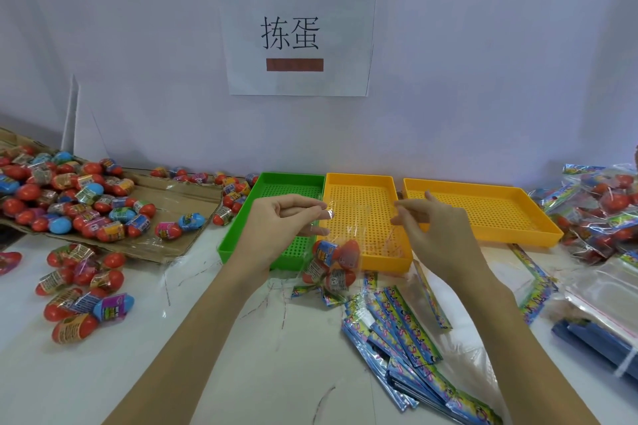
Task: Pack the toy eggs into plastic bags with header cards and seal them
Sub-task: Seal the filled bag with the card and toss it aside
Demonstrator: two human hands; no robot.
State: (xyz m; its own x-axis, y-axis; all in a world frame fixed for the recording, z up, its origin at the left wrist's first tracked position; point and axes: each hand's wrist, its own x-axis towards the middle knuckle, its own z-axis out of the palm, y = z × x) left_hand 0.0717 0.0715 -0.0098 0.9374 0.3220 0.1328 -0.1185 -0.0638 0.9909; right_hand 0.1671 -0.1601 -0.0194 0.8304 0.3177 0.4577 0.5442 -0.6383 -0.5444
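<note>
Pinching plastic bag (both hands' grip).

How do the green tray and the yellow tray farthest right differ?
The green tray is partly hidden by the left hand; the far yellow tray is fully in view. The green tray has loose eggs against its left wall; the yellow tray lies near packed bags. Both are perforated and hold nothing.
</note>
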